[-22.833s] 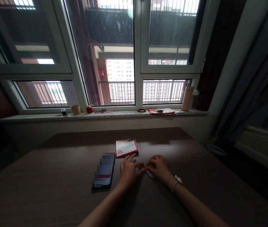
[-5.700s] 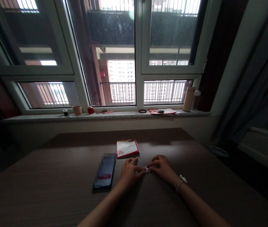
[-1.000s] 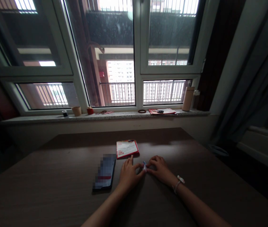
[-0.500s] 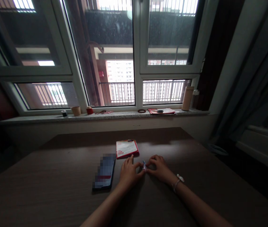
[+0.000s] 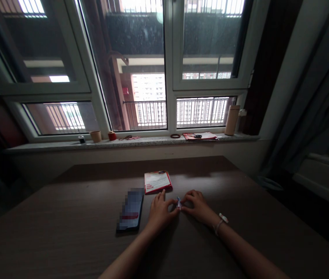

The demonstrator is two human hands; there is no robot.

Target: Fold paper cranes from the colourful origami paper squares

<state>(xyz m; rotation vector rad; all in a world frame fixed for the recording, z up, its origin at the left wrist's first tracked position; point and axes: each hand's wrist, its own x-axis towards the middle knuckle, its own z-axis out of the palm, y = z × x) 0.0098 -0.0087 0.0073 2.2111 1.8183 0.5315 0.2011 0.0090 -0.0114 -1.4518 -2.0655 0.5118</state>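
Note:
Between my two hands is a small folded piece of paper, pale with blue and pinkish patches; its exact shape is too small to make out. My left hand pinches its left side with thumb and forefinger, the other fingers spread toward the booklets. From the right, my right hand pinches the opposite side, and a pale bracelet circles that wrist. Just beyond my left fingers lies a stack of red-and-white printed sheets. A dark phone, its screen partly blurred, rests to the left of my left hand.
The brown wooden table reaches toward the window wall. Along the stone sill stand a paper cup, a red jar, a dark ring, scissors on red papers and a tan flask.
The view has shifted slightly, so everything sits a little further right. Both hands keep their pinch on the folded paper, with hardly any movement.

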